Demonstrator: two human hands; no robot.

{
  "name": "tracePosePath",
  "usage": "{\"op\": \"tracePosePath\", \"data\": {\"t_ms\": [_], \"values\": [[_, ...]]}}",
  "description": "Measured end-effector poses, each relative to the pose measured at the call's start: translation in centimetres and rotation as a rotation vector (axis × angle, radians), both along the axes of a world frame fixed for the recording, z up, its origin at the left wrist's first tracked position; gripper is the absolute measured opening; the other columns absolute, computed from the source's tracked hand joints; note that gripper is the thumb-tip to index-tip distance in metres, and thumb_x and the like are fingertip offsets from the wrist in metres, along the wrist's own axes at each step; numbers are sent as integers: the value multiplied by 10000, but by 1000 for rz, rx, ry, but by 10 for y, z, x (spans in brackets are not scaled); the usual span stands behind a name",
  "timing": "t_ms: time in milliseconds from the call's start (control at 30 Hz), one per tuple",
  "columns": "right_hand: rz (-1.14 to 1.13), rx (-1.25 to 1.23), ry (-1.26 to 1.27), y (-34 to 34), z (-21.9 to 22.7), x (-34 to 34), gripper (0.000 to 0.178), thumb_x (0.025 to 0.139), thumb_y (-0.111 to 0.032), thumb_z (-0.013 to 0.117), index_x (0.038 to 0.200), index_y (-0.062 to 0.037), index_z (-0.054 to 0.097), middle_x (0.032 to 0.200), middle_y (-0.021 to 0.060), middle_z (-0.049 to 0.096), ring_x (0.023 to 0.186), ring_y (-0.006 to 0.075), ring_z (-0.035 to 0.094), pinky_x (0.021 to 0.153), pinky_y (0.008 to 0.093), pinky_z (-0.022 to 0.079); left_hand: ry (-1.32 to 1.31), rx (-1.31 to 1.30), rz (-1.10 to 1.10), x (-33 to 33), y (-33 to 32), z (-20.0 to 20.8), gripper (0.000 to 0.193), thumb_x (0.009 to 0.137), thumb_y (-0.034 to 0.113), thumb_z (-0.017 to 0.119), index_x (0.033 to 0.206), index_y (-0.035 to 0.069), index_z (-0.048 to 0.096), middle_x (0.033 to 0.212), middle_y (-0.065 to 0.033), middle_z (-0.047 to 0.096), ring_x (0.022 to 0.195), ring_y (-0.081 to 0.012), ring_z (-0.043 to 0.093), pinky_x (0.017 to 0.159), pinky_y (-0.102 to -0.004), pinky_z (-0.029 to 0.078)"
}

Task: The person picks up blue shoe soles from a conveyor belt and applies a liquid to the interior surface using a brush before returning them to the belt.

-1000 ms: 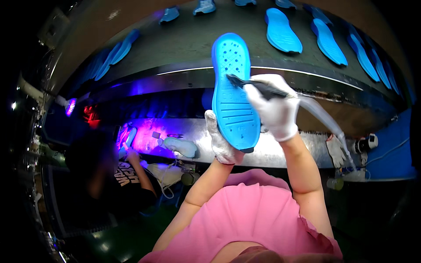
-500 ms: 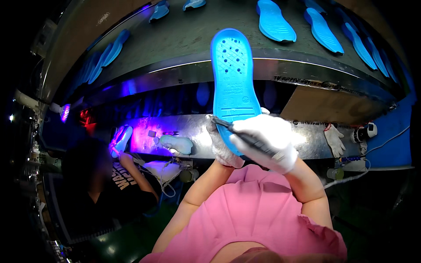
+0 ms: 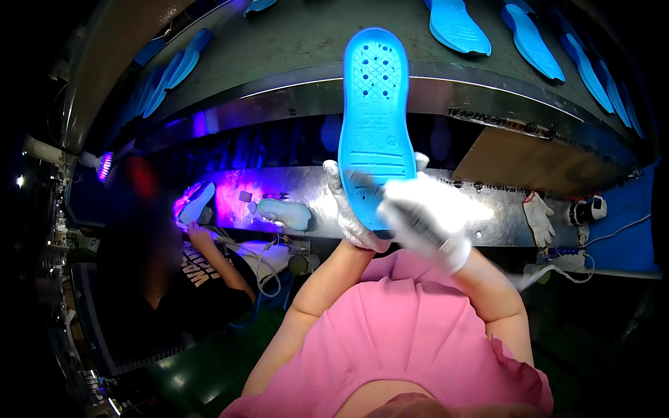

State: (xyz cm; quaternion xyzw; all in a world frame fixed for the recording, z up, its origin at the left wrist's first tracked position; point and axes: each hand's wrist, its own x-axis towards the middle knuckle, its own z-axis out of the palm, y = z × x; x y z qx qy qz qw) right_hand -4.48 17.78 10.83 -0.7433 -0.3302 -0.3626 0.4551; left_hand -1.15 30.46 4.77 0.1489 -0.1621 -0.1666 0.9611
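A light blue shoe sole (image 3: 377, 129) stands nearly upright before me, its holed and ridged face toward me. My left hand (image 3: 352, 217), in a white knitted glove, is closed round its lower end, with fingertips showing at both edges. My right hand (image 3: 435, 219), also gloved, grips a slim dark tool (image 3: 416, 217). The tool's far end lies over the lower part of the sole, below the ridges. Motion smears the hand and tool, so I cannot tell the tool's exact kind or whether it touches the sole.
More blue soles (image 3: 533, 45) lie on the dark belt (image 3: 306, 52) beyond its metal edge. The metal bench (image 3: 320, 188) holds a pale sole-shaped piece (image 3: 284, 214), a white glove (image 3: 538, 219) and a cardboard sheet (image 3: 536, 157). A co-worker (image 3: 188, 268) handles a sole under purple light at left.
The blue sole has shifted slightly up and right with my left hand. My right hand and the dark tool have moved a little rightward, now more blurred. The co-worker's head has moved up.
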Motion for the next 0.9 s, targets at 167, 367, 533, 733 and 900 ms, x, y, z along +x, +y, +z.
{"op": "tracePosePath", "data": {"t_ms": [167,367,533,733,900], "values": [[310,566,811,1,0,-6,166,837,4,709,999,-15,677,878,66,694,761,103,651,648,281,531,193,-69,95,-3,1,26,1009,813,770,527,1495,63,298,1307,-337,477,998,-392,578,849,-495,547],[200,197,541,10,-2,-25,177,762,0,764,922,-20,690,854,87,704,739,176,681,692,278,541,22,-71,-112,27,23,9,1061,813,804,475,1462,-23,324,1221,-365,530,858,-392,635,677,-461,577],[307,127,422,-18,-15,8,222,776,15,731,986,-18,667,890,80,696,793,198,679,713,312,533,118,-58,-356,32,40,11,983,869,762,397,1476,-11,342,1294,-364,511,1101,-465,596,897,-553,529],[376,-359,372,-27,20,-5,181,765,-61,746,930,-101,685,986,45,723,838,246,670,707,329,518,354,329,-385,58,55,-12,553,916,415,539,1302,22,485,1223,-257,575,1039,-432,614,885,-523,534],[342,-778,247,-27,31,-5,152,762,-88,683,913,-92,669,947,49,690,833,241,674,719,312,521,177,539,-348,60,51,19,198,919,296,629,992,113,618,917,-57,626,870,-183,664,787,-361,577]]}}
